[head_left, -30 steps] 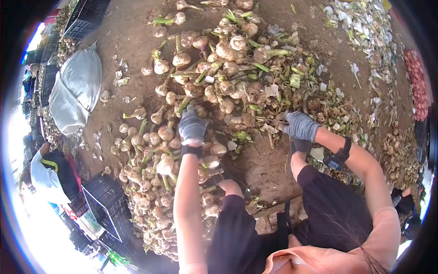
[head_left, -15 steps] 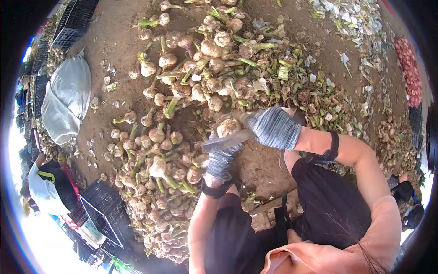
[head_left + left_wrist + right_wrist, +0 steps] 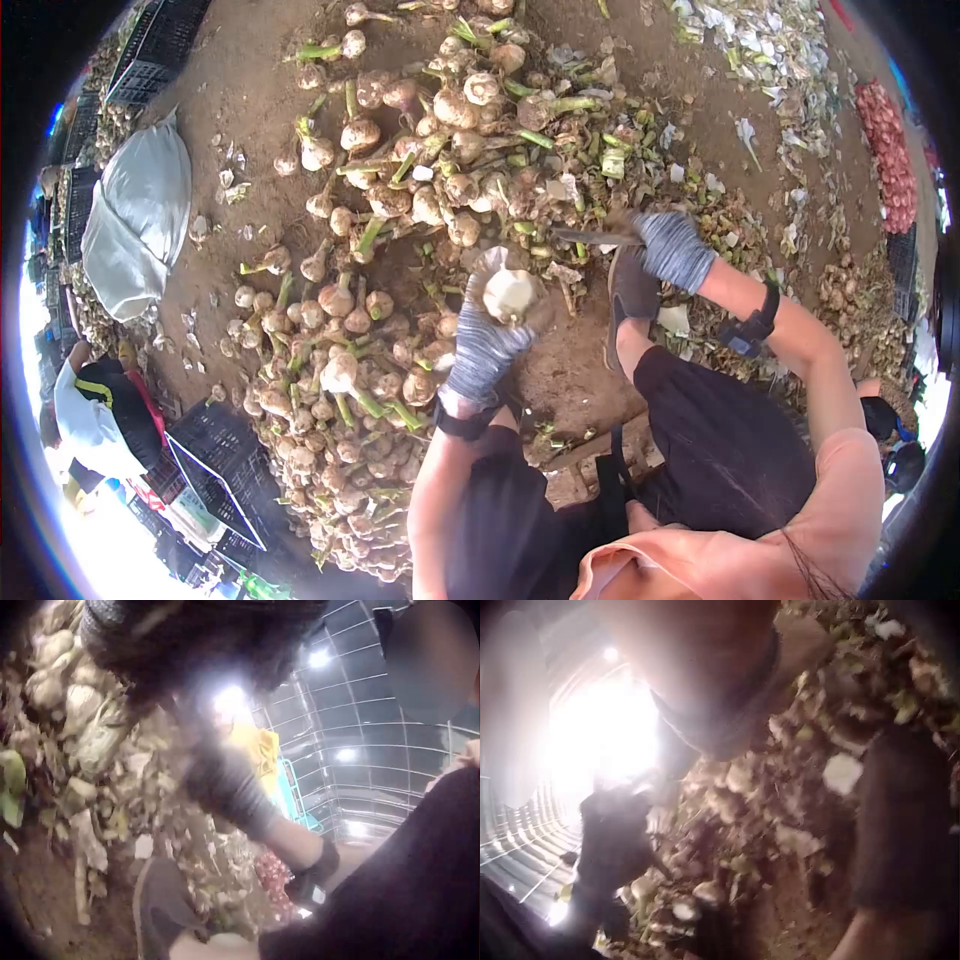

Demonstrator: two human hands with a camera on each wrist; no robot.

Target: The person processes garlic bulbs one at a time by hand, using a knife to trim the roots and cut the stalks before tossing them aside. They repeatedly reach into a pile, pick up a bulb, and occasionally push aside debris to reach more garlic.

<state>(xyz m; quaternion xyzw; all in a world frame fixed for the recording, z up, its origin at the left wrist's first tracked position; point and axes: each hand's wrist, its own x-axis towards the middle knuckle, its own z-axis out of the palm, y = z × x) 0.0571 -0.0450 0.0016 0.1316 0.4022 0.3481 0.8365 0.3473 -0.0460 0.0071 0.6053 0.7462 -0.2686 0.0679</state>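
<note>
Garlic bulb (image 3: 510, 296), round, white and papery, in the left hand (image 3: 487, 345) in a grey striped glove, fingers wrapped round its sides. Probably light and hard, with thin dry skin likely to flake or slip. Best held low by the fat sides. In the right hand (image 3: 677, 250), gloved the same: 1 long, flat, dull metal knife (image 3: 597, 238), fingers curled round its blurry handle, well apart from the bulb. Underneath, brown dirt floor (image 3: 575, 372), likely dusty. On the left, big heap of muddy bulbs with green stems (image 3: 340, 370); ahead, chopped leaf scraps (image 3: 700, 190). Farther off, black plastic crates (image 3: 140, 80) and red net sack (image 3: 885, 150). Overhead, curved grey roof (image 3: 360, 697).
</note>
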